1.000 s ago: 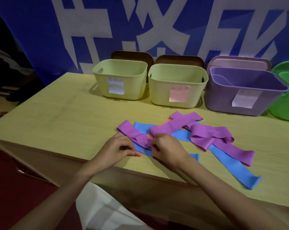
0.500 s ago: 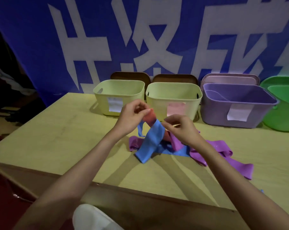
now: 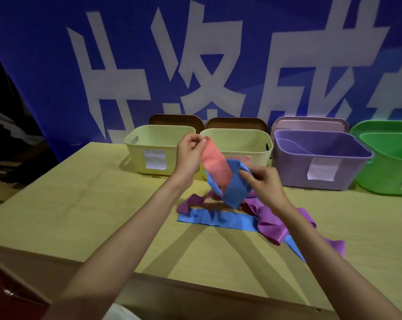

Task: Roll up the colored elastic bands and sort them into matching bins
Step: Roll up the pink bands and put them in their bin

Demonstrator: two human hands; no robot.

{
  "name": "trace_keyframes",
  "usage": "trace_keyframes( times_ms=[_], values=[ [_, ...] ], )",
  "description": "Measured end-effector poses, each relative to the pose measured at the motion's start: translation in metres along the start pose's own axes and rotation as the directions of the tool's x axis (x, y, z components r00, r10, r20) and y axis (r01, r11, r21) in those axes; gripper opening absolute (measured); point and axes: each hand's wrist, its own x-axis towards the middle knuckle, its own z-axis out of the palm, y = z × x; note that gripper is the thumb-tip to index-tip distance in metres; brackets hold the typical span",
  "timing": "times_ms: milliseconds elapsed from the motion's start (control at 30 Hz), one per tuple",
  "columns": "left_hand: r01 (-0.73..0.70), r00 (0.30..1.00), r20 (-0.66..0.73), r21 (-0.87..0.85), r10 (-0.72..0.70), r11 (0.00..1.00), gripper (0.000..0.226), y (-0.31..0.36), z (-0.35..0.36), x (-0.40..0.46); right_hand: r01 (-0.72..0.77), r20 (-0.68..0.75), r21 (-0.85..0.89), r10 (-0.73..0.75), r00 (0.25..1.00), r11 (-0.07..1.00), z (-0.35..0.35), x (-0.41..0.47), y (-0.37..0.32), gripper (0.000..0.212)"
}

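My left hand (image 3: 189, 155) pinches the top end of a salmon-pink elastic band (image 3: 215, 163) and holds it up above the table. A blue band (image 3: 235, 190) loops around the pink one, and my right hand (image 3: 262, 183) grips that blue loop. Below them lie another blue band (image 3: 216, 219) flat on the table and tangled purple bands (image 3: 273, 224). Behind stand two pale yellow bins (image 3: 159, 135) (image 3: 260, 139), a purple bin (image 3: 322, 155) and a green bin (image 3: 389, 162).
The wooden table (image 3: 80, 204) has its front edge close to me. Brown and pink lids (image 3: 309, 122) lean behind the bins against a blue banner with white characters. Each bin carries a paper label on its front.
My left hand has lifted the pink band higher, drawing it out of the pile. The blue loop came up with it, and my right hand now grips that loop.
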Motion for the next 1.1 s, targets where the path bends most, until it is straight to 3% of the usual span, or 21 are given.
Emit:
trace_keyframes(
  times_ms=[100,233,367,467,500,533,600,700,800,900,1100],
  values=[
    [0.146,0.989,0.005,-0.185,-0.147,0.972,0.014,-0.003,0.0,0.001,-0.12,-0.062,-0.022,0.118,0.991,0.993,-0.013,-0.003,0.016,0.034],
    [0.194,0.979,0.127,-0.381,-0.156,0.904,0.017,0.015,0.007,-0.007,-0.321,-0.252,-0.131,0.282,0.926,0.938,-0.034,-0.004,0.04,0.046],
    [0.233,0.955,0.266,-0.385,-0.134,0.893,0.018,0.035,0.017,-0.016,-0.417,-0.307,-0.239,0.339,0.889,0.877,-0.046,-0.003,0.054,0.039],
    [0.281,0.915,0.382,-0.365,-0.132,0.888,0.016,0.043,0.025,-0.02,-0.471,-0.308,-0.508,0.359,0.881,0.721,-0.046,-0.007,0.045,0.02],
    [0.296,0.899,0.418,-0.361,-0.13,0.884,0.015,0.046,0.028,-0.021,-0.454,-0.287,-0.571,0.351,0.891,0.684,-0.045,-0.009,0.039,0.035],
    [0.31,0.884,0.451,-0.358,-0.128,0.881,0.014,0.049,0.03,-0.021,-0.382,-0.223,-0.581,0.311,0.924,0.719,-0.044,-0.011,0.032,0.051],
    [0.323,0.857,0.504,-0.353,-0.112,0.878,0.012,0.057,0.035,-0.022,-0.158,0.035,-0.422,0.191,0.981,0.893,-0.042,-0.014,0.013,0.07],
    [0.308,0.837,0.541,-0.349,-0.079,0.885,0.011,0.07,0.041,-0.023,-0.054,0.395,-0.145,0.108,0.912,0.988,-0.037,-0.021,-0.01,0.062],
    [0.302,0.841,0.537,-0.368,-0.064,0.879,0.01,0.08,0.042,-0.022,-0.101,0.427,0.058,0.067,0.902,0.993,-0.032,-0.026,-0.015,0.033],
    [0.307,0.865,0.496,-0.412,-0.071,0.858,0.011,0.081,0.037,-0.017,-0.193,0.456,0.172,0.095,0.885,0.966,-0.033,-0.035,-0.013,0.032],
    [0.342,0.919,0.361,-0.528,-0.159,0.777,0.013,0.058,0.011,-0.005,-0.251,0.493,0.018,0.21,0.844,0.968,-0.042,-0.06,0.007,0.02]
  ],
)
